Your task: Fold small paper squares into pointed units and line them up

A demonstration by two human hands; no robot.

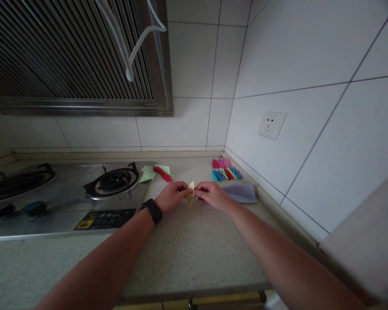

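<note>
pinching with the fingers of the left hand (172,196) and the fingers of the right hand (212,194), closed on a pale yellow paper piece (192,185) from either side. holding it over the bench (187,249), dead centre; can't tell if touching down at the lower tip. mid-fold, by the look of it: narrow, upright, not yet like the small shapes lined up behind.

and on to the tally! counting as done, at a guess, the multicoloured folded pieces (228,173) packed in rows near the tiled corner: pink and red at the back, blue, green and yellow in front. too small and crowded for a sure number. seemingly left over: a lavender sheet (243,193), lying broad and fairly flat beside the right wrist, plus, over at the edge of the stove (64,181), pale green paper (148,174) with a red strip (162,174) across it. looking loose, angular, nearer raw than finished.

now for surfaces! reading the yellow as thin and matt, yet stiff enough to stand up in the grip. finding speckled, stone-like grain across the bench, dull metal on the stove, smooth white tiles (194,64) with dark joints, and a black watch (152,211) snug around the left wrist.
</note>
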